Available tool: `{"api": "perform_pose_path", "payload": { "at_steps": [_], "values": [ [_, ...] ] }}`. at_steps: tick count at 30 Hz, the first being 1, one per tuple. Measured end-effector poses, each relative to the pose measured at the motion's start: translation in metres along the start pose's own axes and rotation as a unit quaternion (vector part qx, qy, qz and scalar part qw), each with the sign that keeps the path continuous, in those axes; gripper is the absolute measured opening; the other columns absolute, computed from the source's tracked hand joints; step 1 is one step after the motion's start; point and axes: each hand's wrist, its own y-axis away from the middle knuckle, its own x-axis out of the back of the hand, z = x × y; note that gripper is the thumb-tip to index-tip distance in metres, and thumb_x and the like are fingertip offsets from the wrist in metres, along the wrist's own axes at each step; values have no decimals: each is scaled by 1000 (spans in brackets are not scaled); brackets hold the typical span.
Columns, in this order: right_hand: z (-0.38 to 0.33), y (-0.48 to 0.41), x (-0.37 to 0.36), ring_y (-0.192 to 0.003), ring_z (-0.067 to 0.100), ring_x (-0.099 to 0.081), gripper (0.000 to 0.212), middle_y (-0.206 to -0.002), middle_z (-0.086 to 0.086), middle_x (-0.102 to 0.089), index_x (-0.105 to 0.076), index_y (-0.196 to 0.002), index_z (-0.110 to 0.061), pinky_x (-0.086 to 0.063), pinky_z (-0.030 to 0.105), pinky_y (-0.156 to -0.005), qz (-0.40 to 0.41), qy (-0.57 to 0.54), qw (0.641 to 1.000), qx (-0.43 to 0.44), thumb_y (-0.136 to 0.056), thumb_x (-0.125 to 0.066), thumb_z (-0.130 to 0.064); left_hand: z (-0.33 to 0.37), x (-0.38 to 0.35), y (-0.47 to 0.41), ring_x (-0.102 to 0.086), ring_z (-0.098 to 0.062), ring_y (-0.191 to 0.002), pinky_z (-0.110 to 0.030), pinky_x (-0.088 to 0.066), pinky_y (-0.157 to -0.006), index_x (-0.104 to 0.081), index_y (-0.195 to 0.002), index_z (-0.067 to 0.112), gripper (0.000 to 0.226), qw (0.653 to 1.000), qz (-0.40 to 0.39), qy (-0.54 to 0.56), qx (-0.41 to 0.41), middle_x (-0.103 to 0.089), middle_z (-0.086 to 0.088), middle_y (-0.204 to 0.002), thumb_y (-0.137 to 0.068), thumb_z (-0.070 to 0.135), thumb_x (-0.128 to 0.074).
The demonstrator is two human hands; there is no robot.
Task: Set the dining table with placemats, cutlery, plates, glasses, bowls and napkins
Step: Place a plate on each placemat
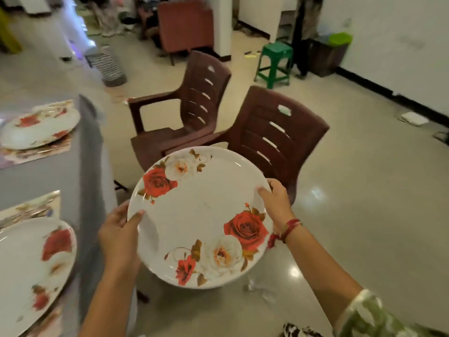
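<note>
- Grey-clothed table at left carries two rose plates on placemats, far plate, near plate.
- Glossy tiled floor, two brown plastic chairs, green stool.
- White plate, red and white roses, held off the table over the floor; left hand and right hand clamp opposite rims.

white plate with red, cream roses; brown chairs; green stool; grey tablecloth
</note>
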Motion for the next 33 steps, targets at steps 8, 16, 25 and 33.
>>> {"api": "perform_pose_path", "payload": {
  "at_steps": [8, 16, 25, 33],
  "values": [
    [26, -66, 151, -92, 23, -59, 11, -105, 9, -60, -54, -106, -13, -51, 38, -78, 72, -71, 995, -24, -96, -49, -17, 2, -174, 40, -66, -18, -87, -34, -54, -76, -59, -122, 14, 35, 997, -76, -12, -4, -69, -4, -104, -88, 4, -64],
    [30, -192, 328, -93, 24, -60, 14, -105, 8, -61, -53, -109, -14, -50, 31, -69, 65, -93, 994, -4, -96, -48, -15, 13, -381, 104, -67, -12, -84, -33, -55, -75, -59, -119, 14, 32, 993, -111, -25, -43, -69, 4, -95, -89, 3, -63],
    [-9, -360, 415, -82, 26, -62, 23, -98, 11, -62, -56, -110, -12, -51, 34, -63, 20, -175, 984, 4, -90, -47, -5, 81, -567, 80, -68, 2, -69, -22, -56, -58, -63, -114, 17, 27, 983, -87, -53, -155, -69, 7, -91, -88, 9, -66],
    [-65, -567, 421, -87, 37, -62, 25, -106, 21, -61, -55, -111, -9, -47, 31, -55, -30, -171, 985, -1, -88, -47, -4, 112, -722, -24, -67, 2, -60, -13, -51, -50, -65, -108, 14, 26, 988, -44, -10, -151, -69, 3, -86, -86, 1, -66]
  ]
}}
